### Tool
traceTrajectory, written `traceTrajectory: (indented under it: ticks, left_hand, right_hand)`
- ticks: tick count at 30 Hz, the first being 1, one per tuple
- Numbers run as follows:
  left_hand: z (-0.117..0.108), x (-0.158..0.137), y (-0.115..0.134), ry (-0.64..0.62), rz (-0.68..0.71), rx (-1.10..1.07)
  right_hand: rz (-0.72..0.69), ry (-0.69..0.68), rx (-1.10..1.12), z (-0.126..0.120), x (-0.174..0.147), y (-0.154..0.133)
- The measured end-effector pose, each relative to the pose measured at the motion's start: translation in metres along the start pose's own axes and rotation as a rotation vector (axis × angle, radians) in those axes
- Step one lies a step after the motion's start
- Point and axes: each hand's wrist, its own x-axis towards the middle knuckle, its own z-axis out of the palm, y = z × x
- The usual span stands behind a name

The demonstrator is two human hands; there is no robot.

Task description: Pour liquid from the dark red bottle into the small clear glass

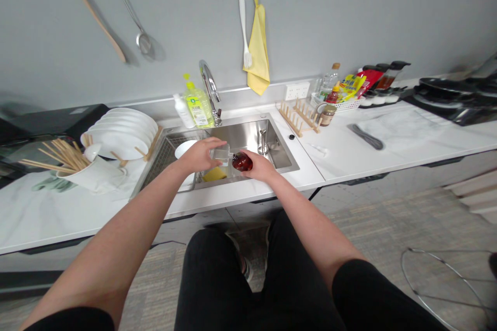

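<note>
My left hand (202,154) is closed around a small clear square-sided container (220,153) over the sink (247,132). Closed on a reddish-brown bottle (241,162), my right hand (261,166) holds it tipped on its side, neck pointing left. The bottle's neck meets or nearly meets the clear container; whether they touch I cannot tell. Below the hands, a yellow sponge (214,174) lies in the sink. A white bowl (184,148), partly hidden by my left hand, sits in the wire drain basket (160,158).
A chrome faucet (210,85) rises behind the sink beside yellow-green soap bottles (197,106). White plates (120,132) and a chopstick holder (93,176) stand left. To the right are a wooden rack (298,116), a jar (328,115) and a condiment basket (345,106).
</note>
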Motion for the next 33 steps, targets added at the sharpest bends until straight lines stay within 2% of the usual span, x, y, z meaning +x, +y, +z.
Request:
traceTrajectory:
  ticks: [33]
  left_hand:
    - [-0.0067, 0.0083, 0.0018, -0.024, 0.046, 0.042]
  right_hand:
    - [0.035, 0.017, 0.004, -0.0045, -0.0009, -0.0078]
